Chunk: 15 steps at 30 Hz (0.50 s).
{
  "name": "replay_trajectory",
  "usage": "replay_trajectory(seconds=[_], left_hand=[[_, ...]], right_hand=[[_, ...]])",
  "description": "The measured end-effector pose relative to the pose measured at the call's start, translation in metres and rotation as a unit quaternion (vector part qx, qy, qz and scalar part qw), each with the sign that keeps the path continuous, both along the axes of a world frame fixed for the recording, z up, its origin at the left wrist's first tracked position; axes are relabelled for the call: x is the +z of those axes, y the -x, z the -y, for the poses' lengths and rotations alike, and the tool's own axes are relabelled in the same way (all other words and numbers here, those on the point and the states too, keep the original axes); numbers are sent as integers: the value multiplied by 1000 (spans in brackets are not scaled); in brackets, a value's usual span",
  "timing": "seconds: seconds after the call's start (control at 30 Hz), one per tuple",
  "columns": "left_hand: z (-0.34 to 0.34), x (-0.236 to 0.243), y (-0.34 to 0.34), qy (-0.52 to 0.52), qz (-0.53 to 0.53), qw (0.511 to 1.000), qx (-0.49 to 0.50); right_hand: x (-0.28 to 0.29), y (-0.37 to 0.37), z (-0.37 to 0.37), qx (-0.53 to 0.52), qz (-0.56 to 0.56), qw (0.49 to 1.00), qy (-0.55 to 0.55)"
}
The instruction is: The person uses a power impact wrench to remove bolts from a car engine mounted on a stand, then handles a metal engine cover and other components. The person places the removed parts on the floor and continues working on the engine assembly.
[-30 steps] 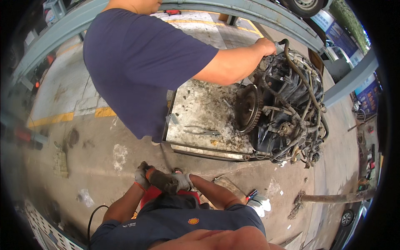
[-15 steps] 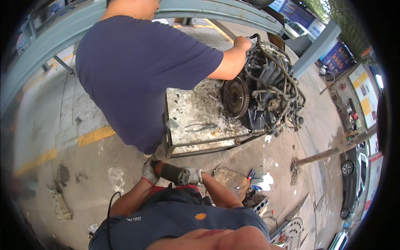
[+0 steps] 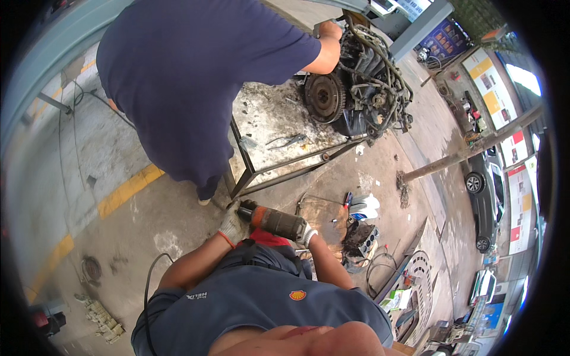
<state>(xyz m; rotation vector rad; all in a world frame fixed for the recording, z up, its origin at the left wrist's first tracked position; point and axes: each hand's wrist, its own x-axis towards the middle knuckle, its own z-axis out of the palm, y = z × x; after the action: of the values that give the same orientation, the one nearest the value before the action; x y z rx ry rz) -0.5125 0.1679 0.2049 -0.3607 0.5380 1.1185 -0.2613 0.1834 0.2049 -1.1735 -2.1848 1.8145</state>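
Note:
My left hand (image 3: 232, 225), in a pale glove, is closed on the narrow end of a grimy cylindrical tool (image 3: 275, 222) with an orange band. My right hand (image 3: 307, 233), gloved too, has its fingers wrapped round the wider end. I hold it low in front of my body, over something red (image 3: 267, 237). A black cord (image 3: 148, 285) hangs by my left arm. Beyond the tool, a greasy engine (image 3: 380, 89) with a toothed flywheel (image 3: 322, 98) rests on a metal-framed bench (image 3: 255, 107), where pliers (image 3: 285, 141) lie.
A co-worker (image 3: 178, 95) in navy leans over the bench, a hand (image 3: 329, 32) at the engine. On the floor right are a white jug (image 3: 363, 207), an engine block (image 3: 359, 240) and hoses. A pole (image 3: 445, 160), parked car (image 3: 484, 207) and lift beam (image 3: 53, 65) stand around.
My view has turned, so bench and engine appear higher and further left. The tool has moved rightward in my hands and lies more level across them. The co-worker bends further forward.

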Motion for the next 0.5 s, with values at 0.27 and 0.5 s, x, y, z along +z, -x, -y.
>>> replay_trajectory(seconds=[0.27,0.5], left_hand=[[-83,13,-49,-84,-124,988,-49],[-179,53,-91,-34,-247,966,-60]], right_hand=[[-51,-43,-15,-19,54,984,-166],[-32,-42,-96,23,87,959,-270]])
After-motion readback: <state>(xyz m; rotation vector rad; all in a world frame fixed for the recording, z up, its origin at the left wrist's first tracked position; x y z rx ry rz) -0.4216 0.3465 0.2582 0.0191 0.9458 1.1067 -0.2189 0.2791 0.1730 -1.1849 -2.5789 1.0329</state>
